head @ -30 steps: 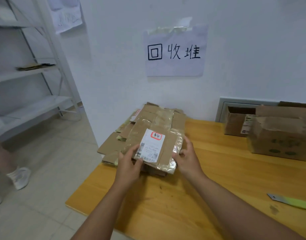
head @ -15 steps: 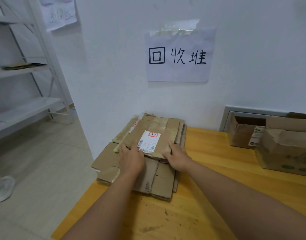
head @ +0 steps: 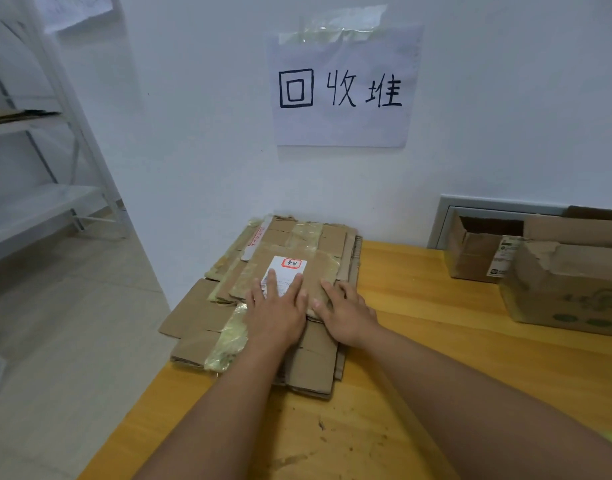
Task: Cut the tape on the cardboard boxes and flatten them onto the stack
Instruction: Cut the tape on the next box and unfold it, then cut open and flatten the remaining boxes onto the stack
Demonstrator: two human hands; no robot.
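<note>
- I find the left hand laid flat, fingers straight and slightly spread, pressing on the flattened box; its fingertips cover the lower part of the white label.
- The right hand lies just beside it, fingers extended, pressing the same box at its right near edge. Neither hand grips anything.
- The flattened box lies on top of the stack of flattened cardboard, at the table's far left corner against the wall.
- Both forearms cross the near table and hide part of the stack's near edge.
- Two unflattened boxes stand at the right: an open box by the wall and a larger box in front, cut off by the frame.
- A paper sign is taped to the wall above the stack.
- White shelving stands at left; the item on its shelf is too indistinct to identify.
- I cannot read the label's print.
</note>
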